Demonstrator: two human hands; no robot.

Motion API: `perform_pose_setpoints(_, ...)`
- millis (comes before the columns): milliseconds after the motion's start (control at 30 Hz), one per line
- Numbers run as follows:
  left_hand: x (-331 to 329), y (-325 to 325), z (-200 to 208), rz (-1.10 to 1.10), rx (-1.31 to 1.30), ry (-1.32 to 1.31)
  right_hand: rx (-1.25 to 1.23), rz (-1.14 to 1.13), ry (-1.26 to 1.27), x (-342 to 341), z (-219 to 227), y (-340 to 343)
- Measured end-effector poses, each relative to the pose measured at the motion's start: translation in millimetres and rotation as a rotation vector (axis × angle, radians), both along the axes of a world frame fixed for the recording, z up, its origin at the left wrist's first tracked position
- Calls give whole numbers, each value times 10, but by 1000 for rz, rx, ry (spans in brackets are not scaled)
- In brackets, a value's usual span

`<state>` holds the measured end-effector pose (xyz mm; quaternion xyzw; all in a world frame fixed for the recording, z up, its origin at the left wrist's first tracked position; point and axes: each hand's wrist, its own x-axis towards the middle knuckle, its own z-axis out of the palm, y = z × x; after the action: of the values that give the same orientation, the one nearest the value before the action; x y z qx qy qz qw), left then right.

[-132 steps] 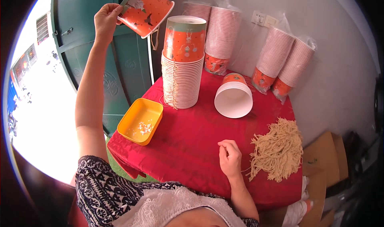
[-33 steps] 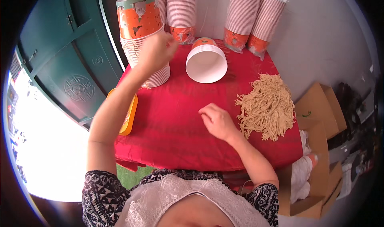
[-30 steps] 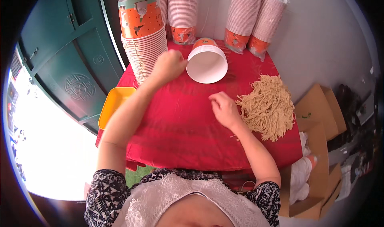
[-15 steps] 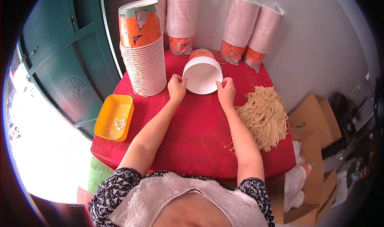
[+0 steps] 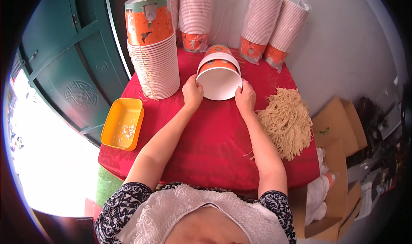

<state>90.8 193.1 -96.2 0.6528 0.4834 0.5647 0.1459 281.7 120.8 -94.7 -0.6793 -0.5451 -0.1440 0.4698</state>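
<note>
A paper bucket (image 5: pixel 219 84) with a white inside and an orange printed outside lies tilted, its open mouth toward me. My left hand (image 5: pixel 192 92) grips its rim on the left, fingers closed. On the other side my right hand (image 5: pixel 245 97) pinches the rim. Behind it, partly hidden, are more nested buckets (image 5: pixel 218 50), with white rims and orange walls; the front bucket is drawn part way out of them. A tall stack of buckets (image 5: pixel 156 70) stands left of my left hand, one bucket (image 5: pixel 148 22) upside down on top and strings hanging down its side.
A yellow tray (image 5: pixel 124 126) with small white bits sits at the table's left edge. A heap of beige string (image 5: pixel 286 123) lies on the right of the red tablecloth (image 5: pixel 206 154). Bagged bucket stacks (image 5: pixel 261 22) stand along the back. Cardboard boxes (image 5: pixel 339 158) are beyond the right edge.
The front bucket has been pulled toward me out of the nested ones, so its orange outside now shows behind its rim. Both hands moved slightly right with it. The whole view shifted a little.
</note>
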Motion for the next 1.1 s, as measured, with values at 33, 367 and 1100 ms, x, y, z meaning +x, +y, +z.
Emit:
perform_pose_setpoints(33, -17, -47, 18, -5, 34, 39, 8, 48, 20, -34, 7, -46)
perform_pose_setpoints(367, -459, -651, 505, -260, -141, 186, -214, 237, 211, -97, 253, -675)
perform_pose_setpoints(1100, -1024, -1400, 873, -399, 313, 557, -501, 584, 831, -608, 501, -1252)
